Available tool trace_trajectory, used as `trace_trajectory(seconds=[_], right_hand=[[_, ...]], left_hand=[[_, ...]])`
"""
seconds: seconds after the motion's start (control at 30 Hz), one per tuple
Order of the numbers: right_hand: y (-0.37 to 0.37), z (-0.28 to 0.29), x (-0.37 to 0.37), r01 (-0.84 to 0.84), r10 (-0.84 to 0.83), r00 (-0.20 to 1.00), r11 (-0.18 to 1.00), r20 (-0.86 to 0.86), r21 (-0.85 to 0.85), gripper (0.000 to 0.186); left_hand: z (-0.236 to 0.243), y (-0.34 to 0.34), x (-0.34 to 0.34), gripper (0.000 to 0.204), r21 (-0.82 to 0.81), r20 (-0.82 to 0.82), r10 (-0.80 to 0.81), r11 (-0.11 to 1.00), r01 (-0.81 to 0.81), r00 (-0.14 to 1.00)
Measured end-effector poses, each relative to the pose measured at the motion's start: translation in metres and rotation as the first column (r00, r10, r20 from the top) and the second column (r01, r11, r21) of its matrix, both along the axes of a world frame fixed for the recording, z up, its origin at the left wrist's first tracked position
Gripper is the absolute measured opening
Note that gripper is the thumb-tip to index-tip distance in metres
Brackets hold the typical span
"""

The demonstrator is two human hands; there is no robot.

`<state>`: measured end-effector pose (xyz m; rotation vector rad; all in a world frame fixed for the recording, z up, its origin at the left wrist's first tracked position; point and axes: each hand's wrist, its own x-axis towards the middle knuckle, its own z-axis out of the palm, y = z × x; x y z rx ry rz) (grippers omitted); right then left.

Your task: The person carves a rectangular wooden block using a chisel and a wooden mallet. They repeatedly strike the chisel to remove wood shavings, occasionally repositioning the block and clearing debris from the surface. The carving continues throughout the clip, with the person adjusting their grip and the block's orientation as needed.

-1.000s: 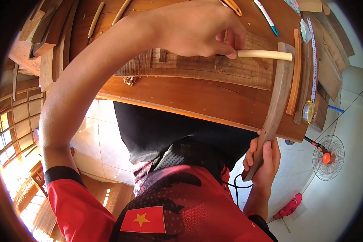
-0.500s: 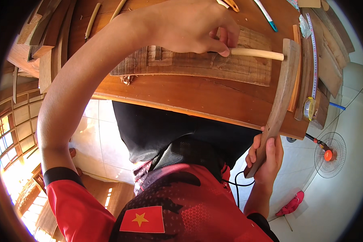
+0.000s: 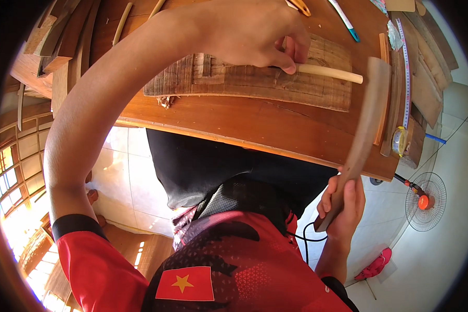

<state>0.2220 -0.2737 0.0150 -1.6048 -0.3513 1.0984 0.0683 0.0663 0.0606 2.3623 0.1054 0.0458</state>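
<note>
Between the thumb and fingers of my left hand [image 3: 265,39] is a chisel [image 3: 335,73], lying low over the plank with its pale round handle pointing right. The hand hides most of its blade. Beneath it lies a brown wooden plank [image 3: 317,92] with shallow rectangular recesses cut into its face. My right hand [image 3: 344,205], closed near the table's front right corner, grips the lower end of a dark wooden bar [image 3: 361,127]. The bar stands nearly upright in view, slightly smeared by motion. A small gap separates its upper part from the end of the chisel handle.
The plank rests on a reddish-brown table [image 3: 218,122]. Wood shavings [image 3: 165,101] lie at its near edge. Boards are stacked left [image 3: 62,47] and right [image 3: 426,73]. A tape measure [image 3: 399,140], a marker [image 3: 344,21] and another pale handle [image 3: 122,23] lie around. A fan [image 3: 425,202] stands right.
The wooden bar's upper end has swung a little to the right, from touching the chisel handle to standing apart from it. My left hand keeps nearly the same place.
</note>
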Motion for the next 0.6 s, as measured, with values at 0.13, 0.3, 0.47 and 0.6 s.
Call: trace_trajectory(seconds=[0.13,0.3,0.47,0.6], right_hand=[[-0.001,-0.002,-0.001,-0.014,0.014,1.000,1.000,-0.006,0.007,0.038],[-0.001,-0.003,-0.003,-0.020,0.020,1.000,1.000,0.019,0.024,0.037],[0.000,-0.004,-0.002,-0.063,0.062,0.997,0.998,0.042,0.003,0.038],[0.003,-0.003,-0.004,0.056,-0.057,0.998,0.998,0.029,0.034,0.037]], left_hand=[[-0.016,0.003,0.000,0.022,0.003,0.060,-0.016,1.000,0.016,0.998],[0.006,0.000,0.001,0.020,0.026,-0.047,-0.032,0.999,0.033,0.998],[-0.015,0.003,0.003,0.019,0.037,0.003,-0.002,0.999,0.002,1.000],[0.000,-0.001,-0.001,0.017,0.056,0.015,-0.057,0.997,0.056,0.998]])
